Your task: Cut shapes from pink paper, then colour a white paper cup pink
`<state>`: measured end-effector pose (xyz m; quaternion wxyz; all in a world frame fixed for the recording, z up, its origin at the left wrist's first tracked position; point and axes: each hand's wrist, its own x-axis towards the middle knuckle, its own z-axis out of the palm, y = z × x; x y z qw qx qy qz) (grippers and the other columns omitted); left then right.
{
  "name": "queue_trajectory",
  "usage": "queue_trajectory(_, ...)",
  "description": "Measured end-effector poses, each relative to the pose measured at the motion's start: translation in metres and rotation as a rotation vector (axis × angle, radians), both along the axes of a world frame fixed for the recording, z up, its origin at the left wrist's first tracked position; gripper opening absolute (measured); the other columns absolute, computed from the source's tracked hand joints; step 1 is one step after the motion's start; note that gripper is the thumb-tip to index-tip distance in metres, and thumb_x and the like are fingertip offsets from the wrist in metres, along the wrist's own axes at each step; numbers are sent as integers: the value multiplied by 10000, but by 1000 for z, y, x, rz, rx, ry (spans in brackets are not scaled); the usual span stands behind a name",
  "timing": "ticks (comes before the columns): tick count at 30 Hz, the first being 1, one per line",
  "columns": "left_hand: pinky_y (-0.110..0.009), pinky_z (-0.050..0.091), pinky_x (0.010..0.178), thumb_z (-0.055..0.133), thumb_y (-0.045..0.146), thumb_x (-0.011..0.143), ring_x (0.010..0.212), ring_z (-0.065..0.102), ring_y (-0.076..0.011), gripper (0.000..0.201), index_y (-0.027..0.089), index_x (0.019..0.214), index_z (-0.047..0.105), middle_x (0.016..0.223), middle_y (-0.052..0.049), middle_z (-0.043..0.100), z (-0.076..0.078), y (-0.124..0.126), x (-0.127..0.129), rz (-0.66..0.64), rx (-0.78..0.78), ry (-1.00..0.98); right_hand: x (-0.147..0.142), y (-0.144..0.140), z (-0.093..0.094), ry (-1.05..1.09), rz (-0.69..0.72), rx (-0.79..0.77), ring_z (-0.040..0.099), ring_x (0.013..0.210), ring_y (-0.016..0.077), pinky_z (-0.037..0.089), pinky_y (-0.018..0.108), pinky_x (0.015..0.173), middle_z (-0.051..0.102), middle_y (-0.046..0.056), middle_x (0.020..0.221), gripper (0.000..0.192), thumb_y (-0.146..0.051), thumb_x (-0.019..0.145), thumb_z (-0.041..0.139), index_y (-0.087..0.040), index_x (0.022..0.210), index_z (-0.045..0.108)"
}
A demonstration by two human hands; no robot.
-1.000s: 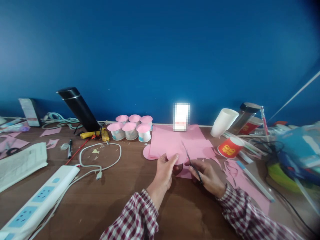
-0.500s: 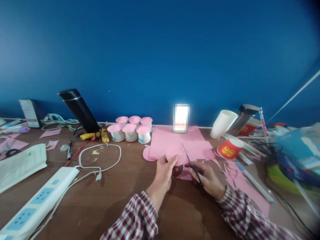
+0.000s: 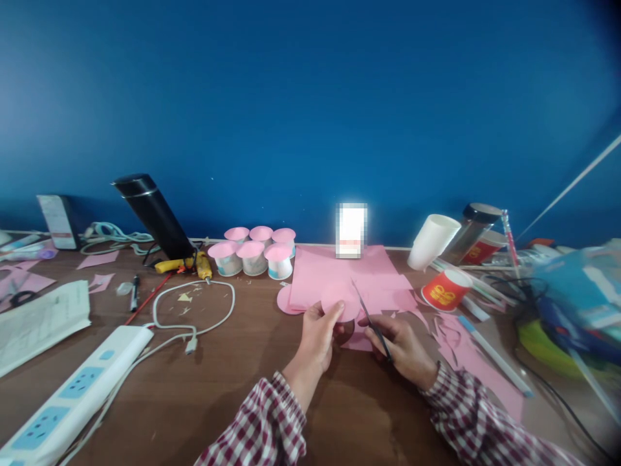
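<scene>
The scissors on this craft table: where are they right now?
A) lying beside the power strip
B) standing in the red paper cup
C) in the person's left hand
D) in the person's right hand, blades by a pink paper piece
D: the right hand grips the scissors, whose blades point up beside the round pink paper piece pinched by the left hand.

surface: brown wooden table (image 3: 233, 382) | lower left: white power strip (image 3: 68, 395), white cable (image 3: 194, 310) | centre: 6 pink-topped cups (image 3: 253, 251), pink paper sheets (image 3: 339, 275) | right: red paper cup (image 3: 446, 289), pink scraps (image 3: 466, 346) | far left: folded paper (image 3: 39, 320)
</scene>
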<state>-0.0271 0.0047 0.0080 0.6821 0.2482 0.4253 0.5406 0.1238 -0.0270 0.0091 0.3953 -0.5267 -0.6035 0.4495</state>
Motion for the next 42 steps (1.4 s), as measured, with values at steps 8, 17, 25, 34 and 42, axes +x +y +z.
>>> queue_trajectory(8,-186,332,430,766,339,579,413,425,-44,307,132,679,564,515,45,511,1,0,-1,6,-15,8,-1,0,2,11,9,-14,435,416,86,343,213,407,468,-50,470,373,-465,740,646,-123,889,639)
queue_trajectory(17,-181,343,441,778,343,556,453,443,-46,321,119,704,602,563,29,547,-4,2,-1,45,2,-5,-2,0,6,-9,11,-14,417,413,86,335,215,399,464,-46,470,387,-503,731,636,-140,862,651)
queue_trajectory(25,-179,344,442,762,321,582,460,437,-45,299,120,712,584,572,32,537,-3,3,-2,60,-2,5,-1,0,5,-41,12,6,429,414,86,331,206,399,475,-39,480,340,-450,737,652,-129,850,654)
queue_trajectory(34,-169,326,426,774,324,559,439,424,-34,308,117,689,586,559,38,523,-4,5,-2,95,0,-13,-2,-1,8,-44,22,-12,424,419,84,334,203,404,477,-39,483,316,-436,736,656,-135,832,654)
queue_trajectory(42,-159,329,414,767,324,571,433,423,-32,310,111,710,589,558,35,520,-5,7,-4,97,1,-4,-1,0,5,-58,22,-11,416,421,79,329,196,400,472,-40,488,298,-402,746,650,-121,845,652)
